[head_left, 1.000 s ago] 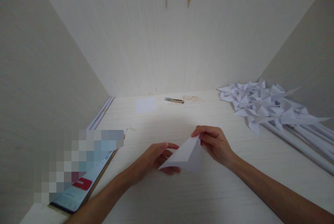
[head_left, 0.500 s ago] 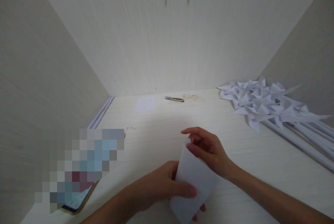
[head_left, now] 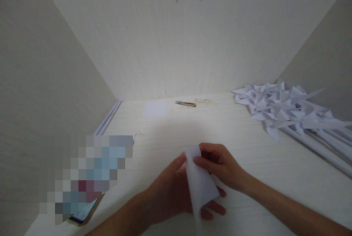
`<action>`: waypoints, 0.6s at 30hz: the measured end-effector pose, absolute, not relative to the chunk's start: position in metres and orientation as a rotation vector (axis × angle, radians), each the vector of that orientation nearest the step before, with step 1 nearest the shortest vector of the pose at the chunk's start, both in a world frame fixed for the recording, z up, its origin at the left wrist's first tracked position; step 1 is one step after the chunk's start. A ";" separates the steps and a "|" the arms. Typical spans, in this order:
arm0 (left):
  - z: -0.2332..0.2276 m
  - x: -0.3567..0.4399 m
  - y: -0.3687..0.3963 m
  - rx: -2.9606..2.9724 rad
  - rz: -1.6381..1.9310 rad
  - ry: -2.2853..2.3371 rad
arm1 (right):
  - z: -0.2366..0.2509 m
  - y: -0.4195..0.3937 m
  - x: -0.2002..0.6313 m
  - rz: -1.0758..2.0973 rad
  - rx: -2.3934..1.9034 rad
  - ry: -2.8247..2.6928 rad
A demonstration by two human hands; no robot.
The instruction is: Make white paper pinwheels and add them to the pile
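Since half a second ago, the folded white paper sheet [head_left: 200,184] has been turned more edge-on and raised slightly. It is held above the pale wooden bench [head_left: 170,133], pinched at its top by the right hand [head_left: 220,166], while the left hand [head_left: 176,192] is closed on its lower part from behind. White paper pinwheels [head_left: 283,109] are piled at the right, well apart.
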State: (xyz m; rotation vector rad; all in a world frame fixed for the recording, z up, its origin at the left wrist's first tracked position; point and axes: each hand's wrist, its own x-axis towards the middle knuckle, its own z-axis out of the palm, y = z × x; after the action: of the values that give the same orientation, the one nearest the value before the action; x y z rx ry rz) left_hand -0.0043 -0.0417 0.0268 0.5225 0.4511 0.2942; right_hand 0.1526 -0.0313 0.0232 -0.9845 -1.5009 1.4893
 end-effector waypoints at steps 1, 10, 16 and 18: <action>0.026 -0.005 -0.040 0.474 0.273 0.412 | 0.023 -0.032 0.153 1.436 -1.010 -1.541; 0.032 -0.005 -0.041 0.565 0.195 0.486 | 0.029 -0.032 0.149 1.486 -1.030 -1.474; 0.042 0.001 -0.049 0.804 0.327 0.808 | 0.034 -0.039 0.143 1.583 -0.957 -1.387; 0.044 0.002 -0.050 0.865 0.322 0.899 | 0.036 -0.042 0.141 1.572 -0.949 -1.387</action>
State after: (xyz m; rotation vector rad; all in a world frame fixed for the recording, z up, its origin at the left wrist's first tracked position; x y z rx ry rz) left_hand 0.0021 -0.0495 0.0445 0.8649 0.8988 0.3224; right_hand 0.1412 -0.0419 0.0357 -0.9495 -1.3871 1.5717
